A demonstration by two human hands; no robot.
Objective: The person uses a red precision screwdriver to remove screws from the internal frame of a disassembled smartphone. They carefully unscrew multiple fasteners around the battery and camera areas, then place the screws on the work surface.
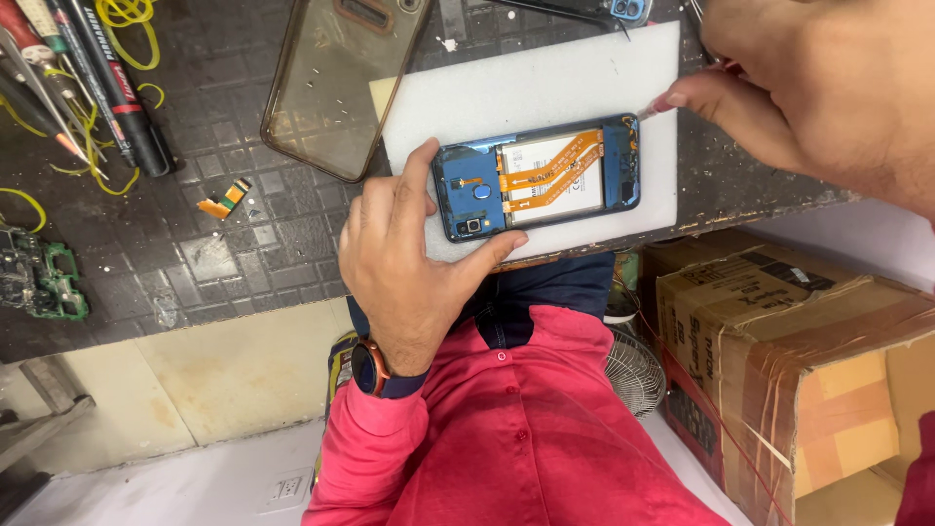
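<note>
A blue phone (538, 177) with its back cover off lies on a white foam pad (545, 78). Its white battery and orange flex cables are exposed. My left hand (404, 268), with a watch on the wrist, clamps the phone's left end between thumb and fingers. My right hand (818, 88) is at the upper right, close to the camera, and pinches a thin metal-tipped tool (651, 110). The tip touches the phone's top right corner. Most of the tool is hidden inside the hand.
A tinted clear phone case (331, 78) lies left of the pad on a black textured mat (243, 244). Markers (117, 88), tweezers and yellow rubber bands sit at the far left, with a green circuit board (39, 282) and a small flex piece (226, 198). A taped cardboard box (779, 360) stands below right.
</note>
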